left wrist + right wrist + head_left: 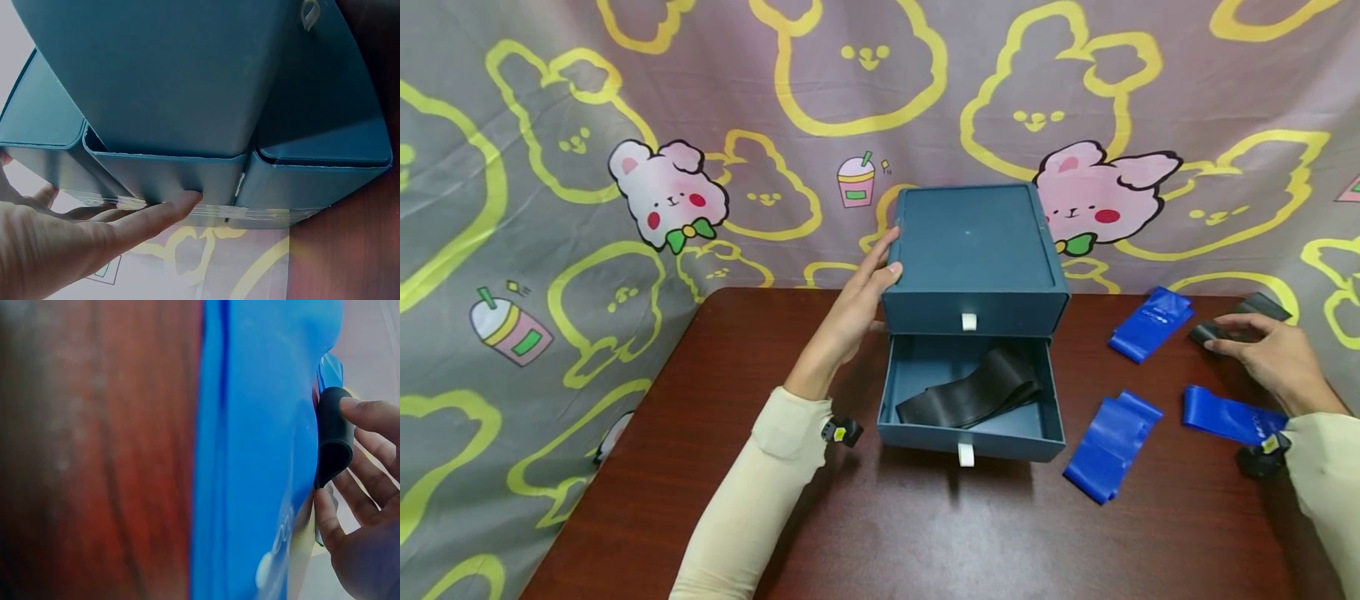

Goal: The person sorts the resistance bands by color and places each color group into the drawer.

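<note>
A dark teal drawer box (973,242) has its lower drawer (917,437) pulled out. In that drawer lies a folded black resistance band (970,390). My left hand (847,321) rests against the box's left side, its thumb at the top edge; the left wrist view shows fingers (181,203) laid along the wall. At the right, my right hand (1273,354) pinches another folded black resistance band (1210,333). The right wrist view shows that band's rounded fold (335,422) between thumb and fingers, partly hidden by the hand.
Three folded blue resistance bands lie right of the box: one far back (1150,323), one nearer (1112,446), and one (1228,415) under the right wrist. White pull tabs (969,322) mark the drawer fronts. A patterned curtain (760,200) hangs behind the brown table (700,467).
</note>
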{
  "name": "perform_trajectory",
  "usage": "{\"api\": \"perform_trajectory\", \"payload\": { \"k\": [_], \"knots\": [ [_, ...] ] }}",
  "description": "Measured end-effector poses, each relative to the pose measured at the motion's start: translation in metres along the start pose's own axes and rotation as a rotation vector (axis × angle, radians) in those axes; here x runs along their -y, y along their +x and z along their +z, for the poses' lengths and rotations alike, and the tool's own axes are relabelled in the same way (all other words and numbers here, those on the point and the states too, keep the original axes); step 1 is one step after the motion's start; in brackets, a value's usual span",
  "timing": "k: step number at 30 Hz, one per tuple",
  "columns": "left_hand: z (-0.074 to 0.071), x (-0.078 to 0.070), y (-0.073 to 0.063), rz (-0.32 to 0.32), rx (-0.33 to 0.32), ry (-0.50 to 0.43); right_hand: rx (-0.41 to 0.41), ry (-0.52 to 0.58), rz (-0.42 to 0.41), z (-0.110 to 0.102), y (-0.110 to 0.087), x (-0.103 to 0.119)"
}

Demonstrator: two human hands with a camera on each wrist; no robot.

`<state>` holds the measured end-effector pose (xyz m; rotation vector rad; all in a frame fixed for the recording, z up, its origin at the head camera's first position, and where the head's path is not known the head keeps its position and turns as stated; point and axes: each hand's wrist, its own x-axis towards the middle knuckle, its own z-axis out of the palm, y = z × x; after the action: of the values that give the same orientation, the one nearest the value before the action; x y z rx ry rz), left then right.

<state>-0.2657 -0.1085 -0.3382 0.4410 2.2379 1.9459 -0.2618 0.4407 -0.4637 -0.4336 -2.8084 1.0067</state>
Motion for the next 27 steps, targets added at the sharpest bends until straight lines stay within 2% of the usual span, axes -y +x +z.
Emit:
{"api": "perform_trajectory", "payload": {
  "k": [14,24,27],
  "knots": [
    [-0.001,0.001,0.002,0.007,0.000,0.008,-0.033,0.044,-0.076,0.001,0.003,0.000],
    [-0.001,0.001,0.001,0.011,0.004,0.003,-0.073,0.210,-0.141,-0.007,-0.003,0.008],
    [-0.001,0.001,0.001,0.010,0.004,0.003,-0.079,0.190,-0.120,-0.012,-0.007,0.014]
  ]
}}
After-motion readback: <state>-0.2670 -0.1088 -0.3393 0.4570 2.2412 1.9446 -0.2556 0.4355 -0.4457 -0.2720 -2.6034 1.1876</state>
